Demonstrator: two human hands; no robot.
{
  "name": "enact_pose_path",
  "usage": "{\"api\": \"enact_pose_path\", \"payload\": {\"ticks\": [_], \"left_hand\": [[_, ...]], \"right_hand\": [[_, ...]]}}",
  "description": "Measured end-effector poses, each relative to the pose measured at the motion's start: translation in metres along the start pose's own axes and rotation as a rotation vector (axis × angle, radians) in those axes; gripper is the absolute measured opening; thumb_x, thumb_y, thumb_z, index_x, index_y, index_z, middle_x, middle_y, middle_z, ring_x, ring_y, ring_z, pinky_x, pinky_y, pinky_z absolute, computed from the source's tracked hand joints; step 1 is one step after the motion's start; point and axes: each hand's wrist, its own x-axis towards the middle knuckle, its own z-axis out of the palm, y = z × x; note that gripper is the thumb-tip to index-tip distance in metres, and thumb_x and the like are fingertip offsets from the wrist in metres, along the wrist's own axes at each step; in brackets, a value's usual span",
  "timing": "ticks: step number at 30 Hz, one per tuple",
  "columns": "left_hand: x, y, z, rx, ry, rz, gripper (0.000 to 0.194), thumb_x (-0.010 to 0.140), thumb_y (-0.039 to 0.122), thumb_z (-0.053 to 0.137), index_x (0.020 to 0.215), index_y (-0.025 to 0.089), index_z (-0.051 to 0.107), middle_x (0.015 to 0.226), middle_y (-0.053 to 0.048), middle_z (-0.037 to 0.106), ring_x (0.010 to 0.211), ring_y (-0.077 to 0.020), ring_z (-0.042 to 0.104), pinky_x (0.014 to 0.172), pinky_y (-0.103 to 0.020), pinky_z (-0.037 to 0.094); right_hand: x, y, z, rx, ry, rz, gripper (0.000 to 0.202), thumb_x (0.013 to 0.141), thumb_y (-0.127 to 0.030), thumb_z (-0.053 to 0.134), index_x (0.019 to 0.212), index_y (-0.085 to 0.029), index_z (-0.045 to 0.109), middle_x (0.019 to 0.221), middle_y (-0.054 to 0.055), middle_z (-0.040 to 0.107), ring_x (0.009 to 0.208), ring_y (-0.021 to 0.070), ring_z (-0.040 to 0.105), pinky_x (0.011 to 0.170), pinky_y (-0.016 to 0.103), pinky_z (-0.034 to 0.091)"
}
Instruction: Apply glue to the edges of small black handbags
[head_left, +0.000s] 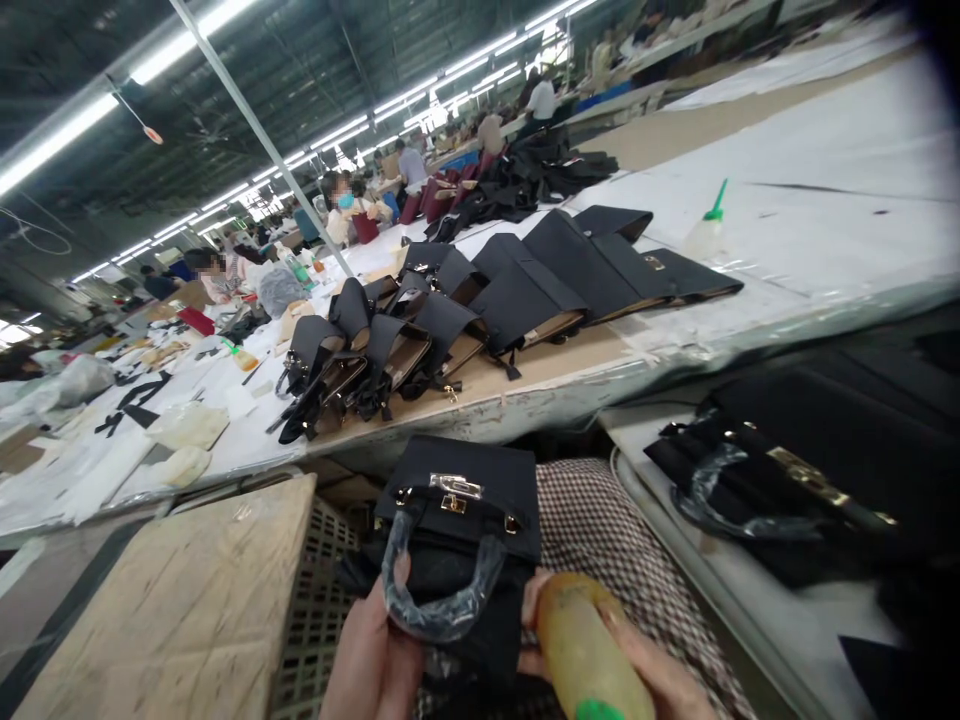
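Note:
In front of me is a small black handbag [487, 475] with gold hardware and a plastic-wrapped handle [442, 620]. My left hand [379, 645] grips it by the handle side, the fingers partly hidden behind the bag. A yellowish squeeze bottle [581, 635] with a green cap is wrapped in my right hand [656, 665], close to the bag's right edge. The green cap points down toward the bottom of the view. Some right fingertips show between bottle and bag; whether they touch the bag I cannot tell.
Several black bags [525, 290] stand in rows on the white table [825, 180] ahead. A cardboard-topped plastic crate [187, 600] is at left. More black bags [795, 470] lie on a surface at right. Another green-tipped bottle [705, 235] stands on the table. Other people work farther back.

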Motion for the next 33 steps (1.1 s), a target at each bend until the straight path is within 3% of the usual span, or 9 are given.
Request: {"api": "enact_pose_path", "payload": {"ticks": [5, 9, 13, 16, 20, 24, 27, 30, 33], "left_hand": [[-0.01, 0.018, -0.005, 0.153, 0.018, 0.075, 0.049, 0.08, 0.026, 0.082, 0.126, 0.019, 0.068, 0.117, -0.01, 0.077, 0.103, -0.0276, 0.075, 0.088, -0.036, 0.062], [-0.002, 0.035, -0.032, 0.81, -0.089, 0.125, 0.029, 0.092, 0.046, 0.067, 0.097, 0.017, 0.069, 0.066, -0.002, 0.073, 0.054, -0.0193, 0.068, 0.051, -0.026, 0.053], [0.008, 0.041, -0.058, 1.711, 0.062, 0.681, 0.035, 0.092, 0.05, 0.066, 0.103, 0.017, 0.072, 0.073, -0.009, 0.076, 0.068, -0.0291, 0.074, 0.058, -0.031, 0.053], [0.01, 0.039, -0.065, 1.91, 0.144, 1.134, 0.064, 0.09, 0.054, 0.069, 0.14, 0.015, 0.056, 0.09, -0.014, 0.076, 0.079, -0.0317, 0.075, 0.069, -0.037, 0.057], [0.011, 0.037, -0.058, 1.731, -0.239, 1.415, 0.07, 0.094, 0.061, 0.06, 0.15, 0.021, 0.045, 0.107, -0.015, 0.073, 0.105, -0.0333, 0.07, 0.096, -0.043, 0.055], [0.026, 0.042, -0.036, 1.676, -0.821, 1.214, 0.065, 0.094, 0.05, 0.066, 0.15, 0.024, 0.046, 0.143, -0.015, 0.061, 0.138, -0.0351, 0.051, 0.116, -0.045, 0.044], [0.043, 0.046, -0.016, 1.759, -0.838, 0.966, 0.083, 0.081, 0.038, 0.08, 0.153, 0.019, 0.042, 0.153, -0.016, 0.053, 0.14, -0.0351, 0.049, 0.119, -0.049, 0.041], [0.058, 0.047, -0.003, 1.807, -0.757, 0.766, 0.045, 0.084, 0.01, 0.063, 0.128, 0.02, 0.063, 0.146, -0.01, 0.061, 0.136, -0.028, 0.054, 0.118, -0.045, 0.042], [0.067, 0.045, 0.001, 1.798, -0.649, 0.729, 0.046, 0.078, 0.0, 0.052, 0.119, 0.017, 0.065, 0.136, -0.012, 0.067, 0.129, -0.0293, 0.059, 0.113, -0.048, 0.046]], "right_hand": [[0.007, 0.001, 0.004, 0.067, 0.083, 0.099, 0.038, 0.085, -0.054, 0.076, 0.097, -0.018, 0.076, 0.094, 0.007, 0.076, 0.082, 0.0248, 0.07, 0.079, 0.036, 0.053], [0.017, -0.001, 0.01, 0.037, 0.106, 0.002, 0.039, 0.088, -0.055, 0.073, 0.095, -0.017, 0.073, 0.087, 0.006, 0.075, 0.064, 0.0177, 0.063, 0.057, 0.027, 0.046], [0.021, -0.005, 0.015, 0.02, 0.089, 0.011, 0.044, 0.09, -0.057, 0.07, 0.094, -0.014, 0.073, 0.079, 0.007, 0.074, 0.061, 0.0192, 0.065, 0.062, 0.032, 0.05], [0.02, -0.006, 0.018, 0.029, 0.093, 0.016, 0.044, 0.088, -0.058, 0.072, 0.095, -0.015, 0.073, 0.079, 0.007, 0.075, 0.067, 0.023, 0.069, 0.064, 0.034, 0.052], [0.02, -0.007, 0.017, 0.04, 0.131, 0.028, 0.045, 0.084, -0.061, 0.075, 0.089, -0.016, 0.074, 0.072, 0.006, 0.073, 0.065, 0.0237, 0.068, 0.066, 0.035, 0.051], [0.02, -0.005, 0.012, 0.094, 0.209, 0.029, 0.04, 0.084, -0.055, 0.077, 0.096, -0.017, 0.073, 0.081, 0.005, 0.075, 0.065, 0.0215, 0.067, 0.067, 0.035, 0.052], [0.021, -0.001, 0.008, 0.027, 0.173, 0.055, 0.044, 0.087, -0.058, 0.071, 0.096, -0.016, 0.073, 0.077, 0.006, 0.074, 0.066, 0.0243, 0.068, 0.071, 0.037, 0.053], [0.02, 0.003, 0.006, 0.009, 0.153, 0.081, 0.045, 0.087, -0.058, 0.072, 0.1, -0.015, 0.074, 0.082, 0.007, 0.075, 0.069, 0.0257, 0.07, 0.075, 0.037, 0.053], [0.018, 0.006, 0.003, 0.043, 0.157, 0.118, 0.046, 0.086, -0.057, 0.073, 0.105, -0.015, 0.076, 0.094, 0.009, 0.076, 0.077, 0.0268, 0.072, 0.077, 0.038, 0.054]]}}
